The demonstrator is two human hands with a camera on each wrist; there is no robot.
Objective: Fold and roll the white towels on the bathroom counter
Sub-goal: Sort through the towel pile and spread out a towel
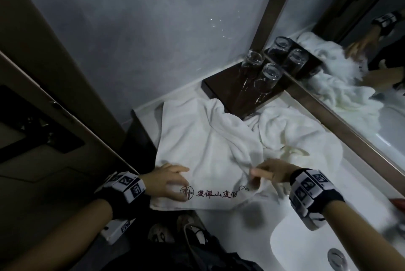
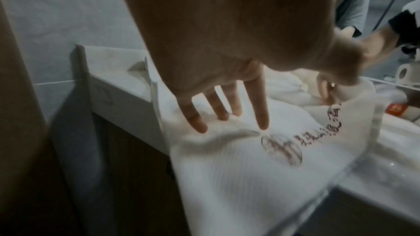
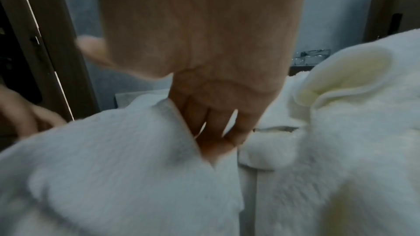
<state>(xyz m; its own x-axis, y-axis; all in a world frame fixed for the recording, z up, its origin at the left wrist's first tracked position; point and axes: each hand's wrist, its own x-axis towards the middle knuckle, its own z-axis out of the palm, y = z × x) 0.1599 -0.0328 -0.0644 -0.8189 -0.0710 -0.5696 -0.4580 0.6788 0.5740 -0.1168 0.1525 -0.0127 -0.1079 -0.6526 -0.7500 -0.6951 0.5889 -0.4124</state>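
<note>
A white towel with a red printed logo (image 1: 203,146) lies spread over the left end of the counter (image 1: 221,220), its near edge hanging over the front. My left hand (image 1: 173,180) presses flat on its near left corner, fingers (image 2: 261,114) straight and spread beside the logo. My right hand (image 1: 266,172) pinches a raised fold of this towel (image 3: 113,159) at its right side, fingers (image 3: 213,128) dipping into the fold. A second white towel (image 1: 302,137) lies crumpled just right of it (image 3: 341,132).
A dark tray (image 1: 219,89) with two upturned glasses (image 1: 269,73) stands in the back corner against the mirror (image 1: 361,100). The sink basin (image 1: 306,244) with its drain (image 1: 337,256) is at the near right. A wooden door frame (image 1: 54,73) borders the left.
</note>
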